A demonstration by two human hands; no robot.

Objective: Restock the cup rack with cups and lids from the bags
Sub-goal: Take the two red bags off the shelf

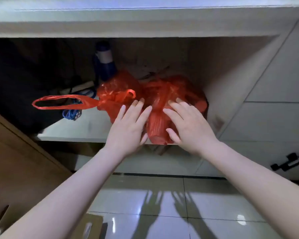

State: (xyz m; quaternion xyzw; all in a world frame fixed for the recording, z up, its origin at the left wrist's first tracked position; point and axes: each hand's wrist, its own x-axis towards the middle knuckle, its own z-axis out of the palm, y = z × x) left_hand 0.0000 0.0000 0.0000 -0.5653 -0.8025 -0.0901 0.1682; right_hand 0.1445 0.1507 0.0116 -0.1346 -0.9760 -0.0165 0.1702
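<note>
Pale cabinet shelf [86, 128], centre frame, bears knotted red bags [169, 94]. A person's left hand [128, 130] and right hand [190, 126] flank the nearest red bundle, fingers straight and spread, flat against the plastic on either side; a loop handle [59, 101] trails left.

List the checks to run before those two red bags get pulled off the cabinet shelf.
1. Hands at the bags: ok. Left hand and right hand lie flat on the red plastic.
2. Firm hold: not ok. Neither hand grips anything yet.
3. Loop handle free: ok. It lies loose, stretched leftward from the left red bag.
4. Blue cord clear of that handle: cannot tell; they overlap in view.
5. Cups and lids inside the right red bag: cannot tell through the plastic.
</note>
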